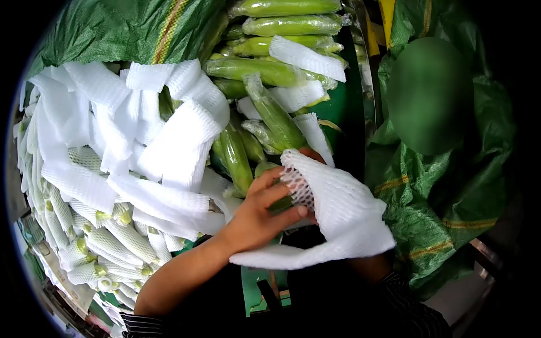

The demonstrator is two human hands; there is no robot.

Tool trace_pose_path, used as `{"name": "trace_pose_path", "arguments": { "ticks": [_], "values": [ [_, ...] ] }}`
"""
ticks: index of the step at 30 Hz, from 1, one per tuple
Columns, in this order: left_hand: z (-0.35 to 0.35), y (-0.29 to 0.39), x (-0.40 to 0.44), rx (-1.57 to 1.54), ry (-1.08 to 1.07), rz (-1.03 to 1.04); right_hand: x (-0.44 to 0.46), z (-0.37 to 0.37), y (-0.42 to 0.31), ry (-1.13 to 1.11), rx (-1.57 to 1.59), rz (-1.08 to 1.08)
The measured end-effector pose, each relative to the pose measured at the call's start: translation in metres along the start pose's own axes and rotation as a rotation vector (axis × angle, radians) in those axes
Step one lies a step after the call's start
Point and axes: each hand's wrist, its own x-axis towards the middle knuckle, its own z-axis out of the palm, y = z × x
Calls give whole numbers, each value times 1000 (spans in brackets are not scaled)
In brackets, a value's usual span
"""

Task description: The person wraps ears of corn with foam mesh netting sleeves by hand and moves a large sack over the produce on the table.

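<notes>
My left hand [265,205] is curled around a long green vegetable [280,204] in clear film, largely hidden by my fingers; its exact kind is hard to tell. Its thumb and fingertips reach the open mesh end of a white foam net sleeve [349,203]. Most of my right hand [311,154] is behind that sleeve; a few fingers show at its upper edge, gripping it. Just beyond my hands, another film-wrapped green vegetable [274,118] lies slanted on the pile. A second white foam piece [287,256] hangs across below my left wrist.
Loose white foam sleeves [186,141] are heaped on the left, above many vegetables in foam nets [115,242]. Film-wrapped green vegetables [293,25] are stacked at the back. Green woven sacking [129,34] lies at the upper left, and more green sacking [422,208] at the right.
</notes>
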Motion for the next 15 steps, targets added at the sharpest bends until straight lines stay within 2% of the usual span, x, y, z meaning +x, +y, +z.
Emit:
{"name": "trace_pose_path", "arguments": {
  "ticks": [1,4,5,6,8,9,10,11,13,14,15],
  "values": [
    [2,-6,-4,-337,-14,-208,-1,1,1,8,110,19],
    [-1,-39,0,-920,23,-317,10,-3,26,39,195,-67],
    [-1,-51,-3,-1064,74,-396,17,-5,39,43,226,-94],
    [-1,-62,-2,-1109,145,-389,24,-8,55,50,261,-124],
    [-19,-96,-12,-822,187,-579,52,-27,118,228,449,164],
    [-30,-125,-24,-617,115,-696,57,-28,138,261,82,213],
    [-31,-110,-23,-178,41,-420,53,-23,147,208,-124,-40],
    [-33,-84,-15,258,-35,-134,63,-29,160,163,-326,-101],
    [-25,-205,-42,999,197,169,76,-26,163,126,-730,-254],
    [-27,-174,-31,1056,135,39,77,-22,159,148,-928,-335],
    [-29,-142,-20,1117,64,-88,83,-21,166,195,-936,-307]
  ]
}}
